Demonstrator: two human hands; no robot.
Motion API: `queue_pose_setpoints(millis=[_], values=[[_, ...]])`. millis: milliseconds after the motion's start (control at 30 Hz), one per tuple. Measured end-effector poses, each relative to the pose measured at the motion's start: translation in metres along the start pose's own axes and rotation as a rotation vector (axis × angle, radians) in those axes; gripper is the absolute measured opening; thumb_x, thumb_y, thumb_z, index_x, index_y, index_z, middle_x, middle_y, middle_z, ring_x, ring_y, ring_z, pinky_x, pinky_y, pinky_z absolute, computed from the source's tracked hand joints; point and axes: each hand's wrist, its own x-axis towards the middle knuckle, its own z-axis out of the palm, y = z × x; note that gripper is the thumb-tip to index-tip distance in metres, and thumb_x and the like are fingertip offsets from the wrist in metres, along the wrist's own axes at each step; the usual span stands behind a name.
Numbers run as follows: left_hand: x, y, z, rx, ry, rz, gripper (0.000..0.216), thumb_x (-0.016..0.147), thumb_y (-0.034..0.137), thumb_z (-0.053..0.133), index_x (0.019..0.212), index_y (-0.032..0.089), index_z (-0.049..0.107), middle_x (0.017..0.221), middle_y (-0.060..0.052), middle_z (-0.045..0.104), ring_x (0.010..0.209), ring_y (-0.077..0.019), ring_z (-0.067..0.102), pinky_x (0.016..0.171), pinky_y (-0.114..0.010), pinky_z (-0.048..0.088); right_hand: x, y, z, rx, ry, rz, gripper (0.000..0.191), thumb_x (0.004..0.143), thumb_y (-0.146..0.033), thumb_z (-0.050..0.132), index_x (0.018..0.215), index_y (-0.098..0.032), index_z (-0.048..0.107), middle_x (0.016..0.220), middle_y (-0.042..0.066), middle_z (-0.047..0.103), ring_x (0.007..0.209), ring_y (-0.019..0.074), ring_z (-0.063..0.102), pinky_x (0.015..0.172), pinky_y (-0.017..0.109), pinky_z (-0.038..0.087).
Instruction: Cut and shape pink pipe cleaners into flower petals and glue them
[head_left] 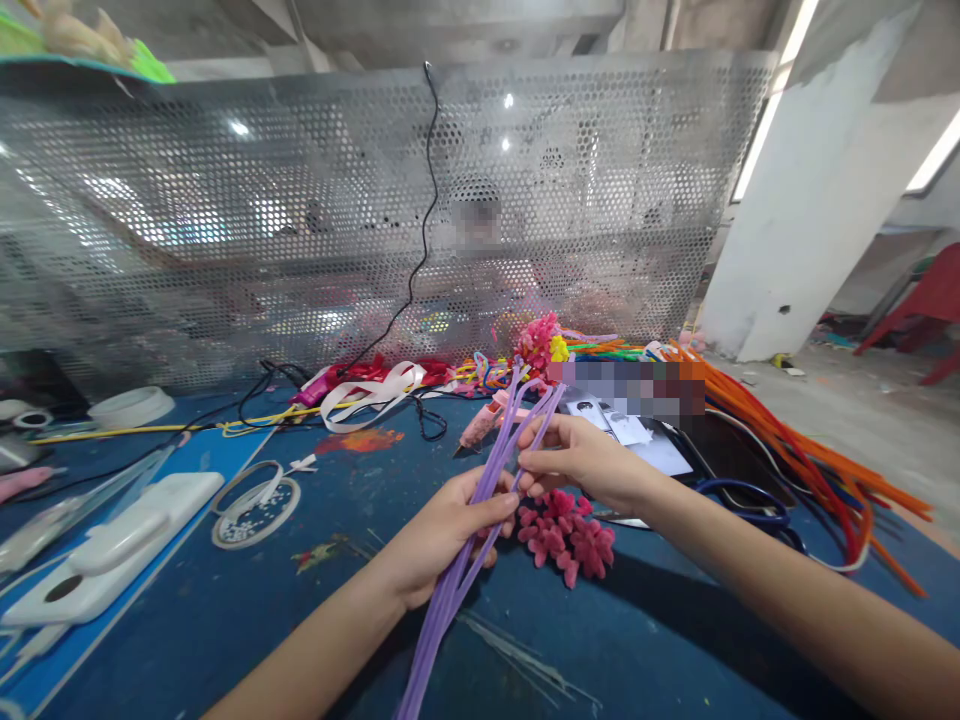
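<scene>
My left hand (442, 530) is closed round a bundle of purple pipe cleaners (480, 510) that runs from the lower middle up toward the perforated screen. My right hand (577, 462) pinches the same purple stems a little higher up, thumb and fingers pressed together. Just below my right hand a cluster of pink pipe-cleaner flowers (566, 535) lies on the blue table (225, 620). The upper ends of the purple stems fan apart near a pink and yellow flower bunch (541, 345).
A perforated metal screen (300, 220) closes the back, with a black cable (424, 220) hanging down it. Orange pipe cleaners (810, 460) lie at right, blue scissors (742, 497) beside them. At left are white ribbon (367, 392), a tape ring (255, 498), a white device (112, 545) and a pink glue gun (484, 420).
</scene>
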Motion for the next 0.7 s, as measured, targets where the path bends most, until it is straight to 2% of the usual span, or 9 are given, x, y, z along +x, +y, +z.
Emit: queue_pose_setpoints(millis=[100, 233, 300, 433, 567, 700], values=[[0.001, -0.001, 0.000, -0.025, 0.004, 0.005, 0.025, 0.074, 0.032, 0.060, 0.091, 0.017, 0.048, 0.066, 0.003, 0.048, 0.049, -0.0046, 0.041, 0.039, -0.013, 0.030, -0.001, -0.002, 0.001, -0.035, -0.013, -0.053, 0.024, 0.072, -0.020, 0.062, 0.092, -0.017, 0.051, 0.077, -0.001, 0.060, 0.062, 0.0085, 0.059, 0.060, 0.023, 0.049], [-0.002, 0.001, 0.000, 0.062, -0.015, -0.038, 0.025, 0.076, 0.040, 0.055, 0.084, 0.017, 0.046, 0.064, 0.006, 0.043, 0.039, -0.0002, 0.022, 0.034, -0.013, 0.012, -0.003, -0.005, 0.002, -0.132, -0.074, -0.103, 0.034, 0.068, -0.024, 0.067, 0.099, -0.019, 0.052, 0.080, -0.001, 0.058, 0.066, 0.0089, 0.055, 0.053, 0.019, 0.042], [-0.005, 0.004, 0.002, 0.205, -0.021, -0.048, 0.031, 0.079, 0.048, 0.047, 0.080, 0.017, 0.046, 0.059, 0.007, 0.040, 0.038, -0.0014, 0.021, 0.034, -0.014, 0.013, -0.005, -0.005, 0.004, -0.147, -0.125, -0.078, 0.037, 0.065, -0.026, 0.070, 0.097, -0.018, 0.053, 0.078, -0.002, 0.057, 0.065, 0.0082, 0.052, 0.053, 0.018, 0.039], [-0.014, 0.006, 0.008, 0.437, -0.063, -0.001, 0.044, 0.082, 0.056, 0.032, 0.069, 0.016, 0.045, 0.056, 0.005, 0.039, 0.043, -0.0043, 0.029, 0.038, -0.015, 0.022, -0.007, -0.004, 0.007, -0.154, -0.117, 0.015, 0.038, 0.066, -0.036, 0.068, 0.095, -0.017, 0.053, 0.061, -0.007, 0.047, 0.048, 0.0047, 0.041, 0.044, 0.017, 0.030], [-0.019, 0.005, 0.011, 0.472, -0.101, 0.045, 0.047, 0.085, 0.054, 0.025, 0.068, 0.016, 0.046, 0.056, 0.004, 0.039, 0.046, -0.0061, 0.028, 0.042, -0.018, 0.025, -0.007, -0.004, 0.010, -0.217, -0.187, -0.030, 0.030, 0.070, -0.043, 0.063, 0.080, -0.016, 0.054, 0.058, -0.006, 0.045, 0.046, 0.0036, 0.036, 0.042, 0.017, 0.024], [-0.018, 0.003, 0.009, 0.470, -0.149, 0.066, 0.039, 0.086, 0.047, 0.032, 0.071, 0.015, 0.049, 0.058, 0.004, 0.042, 0.047, -0.0069, 0.032, 0.046, -0.019, 0.027, -0.011, -0.003, 0.014, -0.376, -0.180, -0.110, 0.034, 0.074, -0.048, 0.056, 0.067, -0.016, 0.048, 0.057, -0.006, 0.044, 0.047, 0.0047, 0.038, 0.043, 0.017, 0.027]])
